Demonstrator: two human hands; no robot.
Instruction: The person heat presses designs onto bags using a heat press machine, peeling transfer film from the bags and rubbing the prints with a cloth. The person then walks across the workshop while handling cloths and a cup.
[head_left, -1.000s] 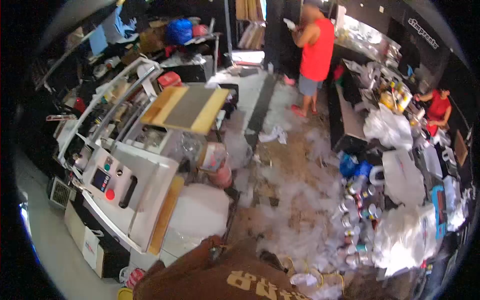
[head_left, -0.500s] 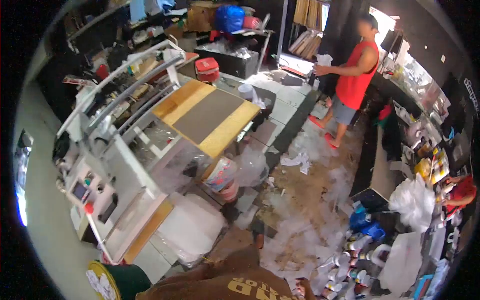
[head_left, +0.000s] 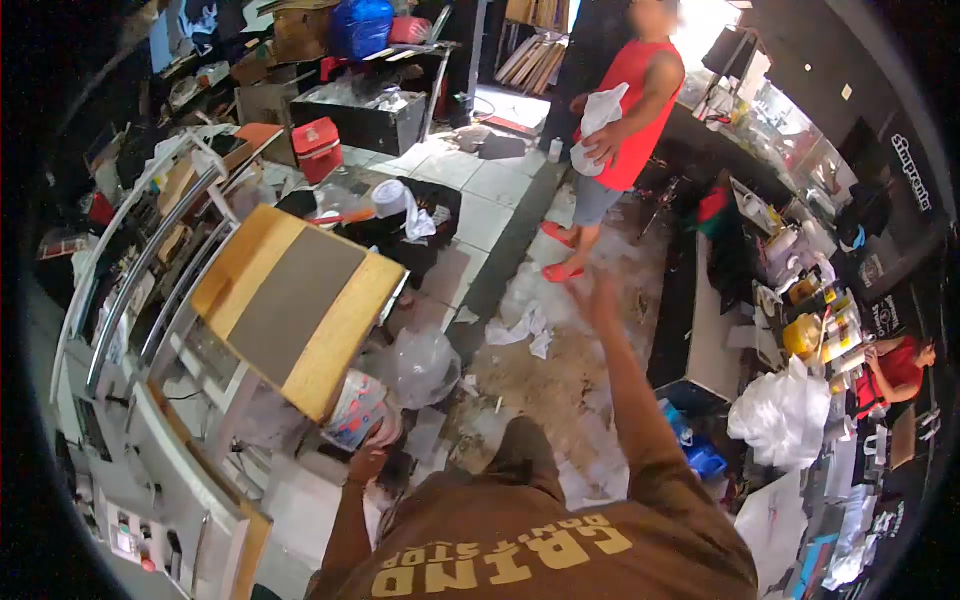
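My right hand [head_left: 600, 303] reaches forward over the floor with its fingers stretched out and nothing seen in it. Somewhat blurred, it appears below the red sandals [head_left: 563, 272] of a person in a red top [head_left: 648, 90], who holds a white cloth [head_left: 602, 112]. My left hand [head_left: 368, 464] is low, just below a patterned bag [head_left: 355, 408] on a pinkish bucket; its fingers are too small and dark to make out. Up and left of it is a wooden board with a grey middle [head_left: 298, 300].
A white machine frame [head_left: 180, 480] stands at the left. White cloth [head_left: 525, 328] and plastic litter the floor. Bottles, bags and a white plastic bundle [head_left: 782, 412] crowd the right, where another person in red [head_left: 893, 375] is. A red box [head_left: 317, 150] sits further back.
Both my arms have come into view, the right one stretched forward. The view has shifted. The standing person is nearer, turned more this way, with the white cloth held lower.
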